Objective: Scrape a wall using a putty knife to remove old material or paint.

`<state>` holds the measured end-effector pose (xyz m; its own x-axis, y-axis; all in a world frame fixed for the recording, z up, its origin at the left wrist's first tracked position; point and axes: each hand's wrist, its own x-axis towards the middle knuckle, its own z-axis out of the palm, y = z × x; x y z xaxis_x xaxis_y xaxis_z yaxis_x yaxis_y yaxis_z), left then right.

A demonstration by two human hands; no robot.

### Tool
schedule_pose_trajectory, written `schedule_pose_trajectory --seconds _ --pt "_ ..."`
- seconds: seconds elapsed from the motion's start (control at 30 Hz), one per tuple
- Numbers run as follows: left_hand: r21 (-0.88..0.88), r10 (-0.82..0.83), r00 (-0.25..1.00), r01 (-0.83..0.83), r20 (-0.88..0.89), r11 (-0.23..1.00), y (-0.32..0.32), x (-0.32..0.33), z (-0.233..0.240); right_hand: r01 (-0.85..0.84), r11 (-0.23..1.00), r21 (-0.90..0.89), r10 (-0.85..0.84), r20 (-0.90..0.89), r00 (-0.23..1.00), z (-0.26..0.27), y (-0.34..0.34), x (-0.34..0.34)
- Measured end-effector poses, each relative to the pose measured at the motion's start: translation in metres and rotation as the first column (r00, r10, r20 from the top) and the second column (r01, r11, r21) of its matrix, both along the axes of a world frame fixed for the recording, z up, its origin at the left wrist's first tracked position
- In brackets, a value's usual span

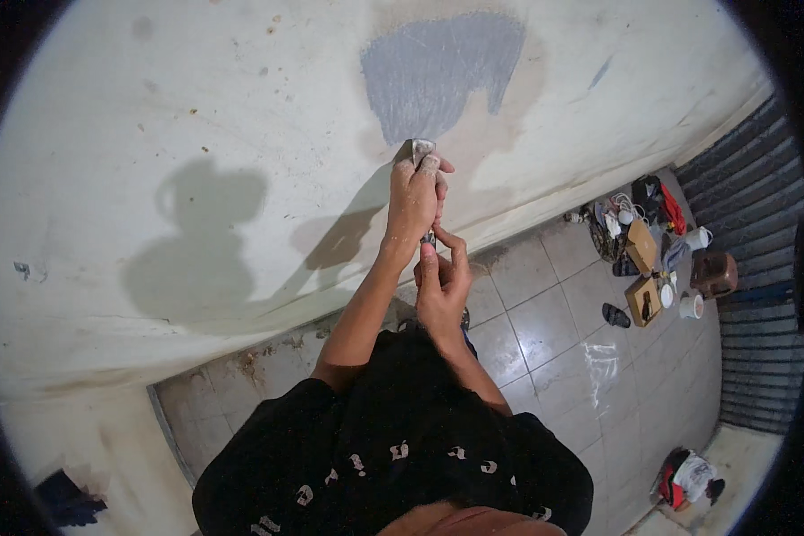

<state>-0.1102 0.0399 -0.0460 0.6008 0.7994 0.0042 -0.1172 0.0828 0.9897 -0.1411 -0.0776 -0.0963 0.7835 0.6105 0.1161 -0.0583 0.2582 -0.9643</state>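
Observation:
A scraper with a short flat metal blade (423,149) meets the wall at the lower edge of a bare grey patch (442,67). Around that patch the wall's off-white paint (295,87) gives way to a beige margin. Dusty with pale powder, my left hand (413,197) is wrapped around the tool just behind the blade. Lower down, my right hand (444,278) grips the dark end of the scraper's handle (429,238) between thumb and fingers. Most of the handle is hidden by my hands.
Grey floor tiles (556,348) run along the wall's foot. Toward the corrugated metal shutter (757,335) lie cardboard boxes (643,301), a brown jerrycan (713,275), a white pail (691,307) and a sandal (616,315). A cloth heap (690,479) sits at lower right.

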Motion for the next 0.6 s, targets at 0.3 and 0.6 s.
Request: schedule_pose_trajectory --seconds 0.3,0.6 --pt "-0.016 -0.018 1.0 0.018 0.008 1.0 0.005 0.004 0.001 0.023 1.0 -0.021 -0.023 -0.013 1.0 0.005 0.003 0.0" --pt "0.037 0.016 1.0 -0.015 -0.024 0.999 0.005 0.008 0.004 0.022 0.996 0.092 -0.012 -0.109 0.994 0.007 0.007 0.002"
